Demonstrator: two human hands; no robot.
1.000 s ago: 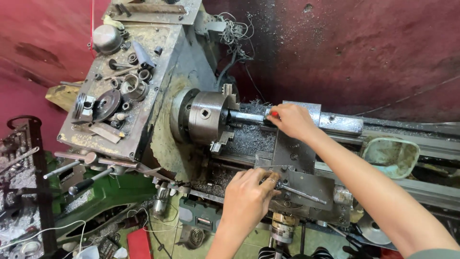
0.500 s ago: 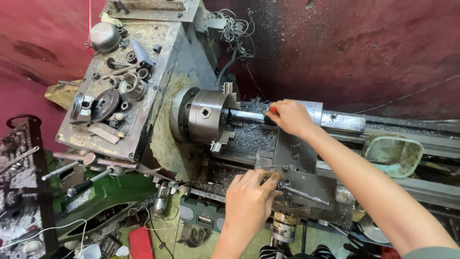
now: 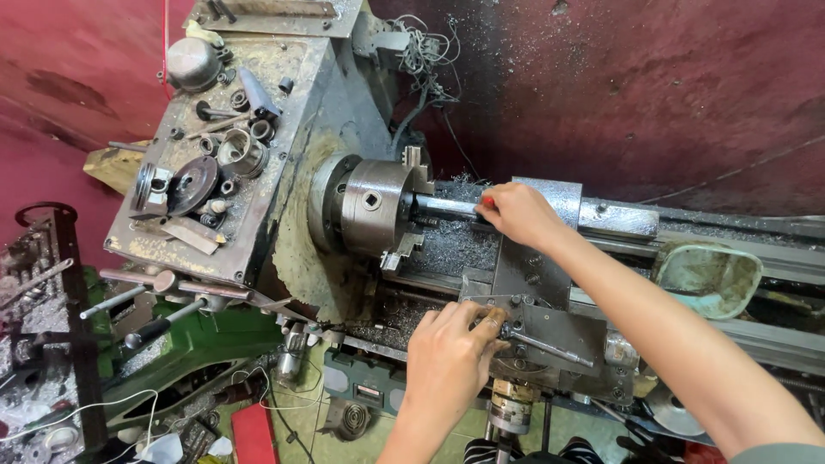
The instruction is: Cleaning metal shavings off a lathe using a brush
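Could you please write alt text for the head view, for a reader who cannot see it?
A person works at a metal lathe: the right hand touches a steel bar held in the chuck, while the left hand grips a carriage handle.

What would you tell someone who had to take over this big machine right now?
Left hand: wrapped around the handwheel on the front of the carriage.
Right hand: fingers resting on the metal bar next to the chuck, with something small and red at the fingertips; what it is cannot be told.
Chuck: clamped on the bar, which sticks out to the right.
Done: bar is mounted, and metal chips lie on the bed below it.
Left: whether the chuck is turning cannot be told, so check before touching. A green scoop-like dish sits on the bed at the right.
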